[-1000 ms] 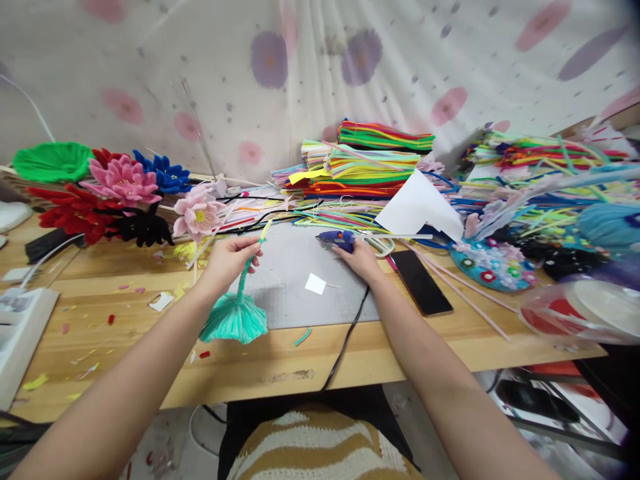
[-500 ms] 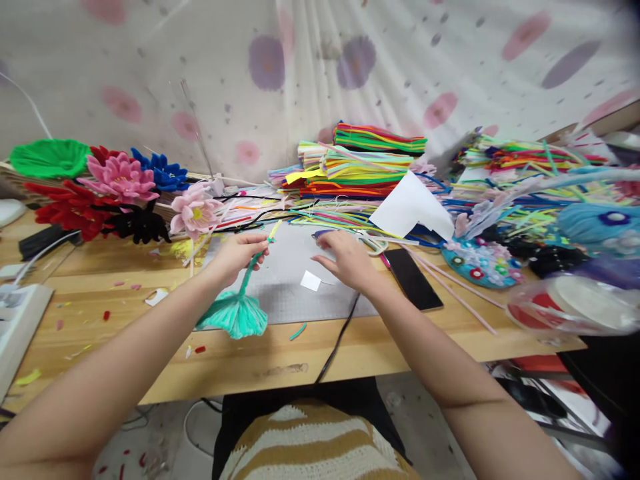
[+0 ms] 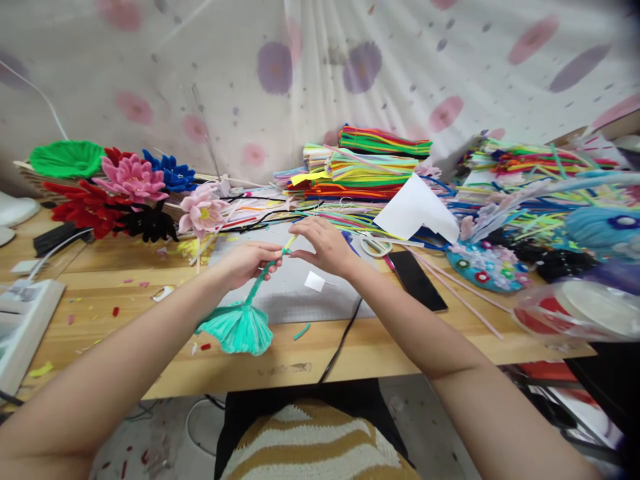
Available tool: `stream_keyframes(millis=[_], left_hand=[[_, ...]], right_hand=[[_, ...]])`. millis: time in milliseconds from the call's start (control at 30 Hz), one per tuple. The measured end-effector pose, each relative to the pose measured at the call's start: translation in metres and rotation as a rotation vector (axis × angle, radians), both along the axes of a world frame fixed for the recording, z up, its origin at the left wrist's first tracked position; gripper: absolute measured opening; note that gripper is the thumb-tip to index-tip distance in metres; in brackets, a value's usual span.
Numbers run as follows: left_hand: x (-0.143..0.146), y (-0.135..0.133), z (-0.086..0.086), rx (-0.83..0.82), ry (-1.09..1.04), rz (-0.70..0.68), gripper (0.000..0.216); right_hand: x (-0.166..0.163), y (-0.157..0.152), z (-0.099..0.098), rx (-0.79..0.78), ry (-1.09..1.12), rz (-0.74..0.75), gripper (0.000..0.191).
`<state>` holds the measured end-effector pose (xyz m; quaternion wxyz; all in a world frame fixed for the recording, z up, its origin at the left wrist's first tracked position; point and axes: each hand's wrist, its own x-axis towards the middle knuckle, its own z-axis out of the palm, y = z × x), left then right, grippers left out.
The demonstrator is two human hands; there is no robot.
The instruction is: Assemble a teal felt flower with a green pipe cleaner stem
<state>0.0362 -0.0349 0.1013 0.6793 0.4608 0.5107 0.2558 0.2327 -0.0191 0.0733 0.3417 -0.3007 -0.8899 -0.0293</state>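
Above the left part of the gray cutting mat [image 3: 285, 293], the left hand [image 3: 246, 262] pinches the stem [image 3: 257, 283] of a turquoise pipe-cleaner craft piece [image 3: 243, 328] between thumb and fingers, near its upper end. The right hand [image 3: 326, 245] has come across to that end: a second ago it was on the blue glue gun [image 3: 350, 241], and half a second ago it was spread above the mat. Now it is partly open, thumb and fingertips parted around the yellow tip [image 3: 290, 244]; whether they touch it I cannot tell. The glue gun lies behind this hand, mostly hidden, while the left hand's pinch is unchanged.

The piece slants, head down, over the mat's near-left edge; whether it rests on the desk [image 3: 370, 350] is unclear. Its head fans out in soft, close pleats with an uneven rim, and gathers tightly where the slim, fuzzy stem of the same color begins.

Farther out, a white paper square [image 3: 315, 281] lies on the mat, a turquoise offcut [image 3: 301, 331] just in front of it, and a black phone [image 3: 418, 280] to the right.
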Motion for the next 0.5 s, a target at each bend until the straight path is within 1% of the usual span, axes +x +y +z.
stream_keyframes(millis=[133,267,500], left_hand=[[0.0031,0.0011,-0.0001,0.017,0.007,0.015,0.014],[0.0045,0.0020,0.0008,0.042,0.016,0.001,0.016],[0.0052,0.0001,0.0021,0.084,0.054,-0.011,0.020]], right_hand=[[0.0011,0.0029,0.0013,-0.015,-0.012,0.020,0.035],[0.0027,0.0022,0.0024,-0.038,-0.013,0.024,0.032],[0.0038,0.0028,0.0059,-0.016,-0.052,0.027,0.036]])
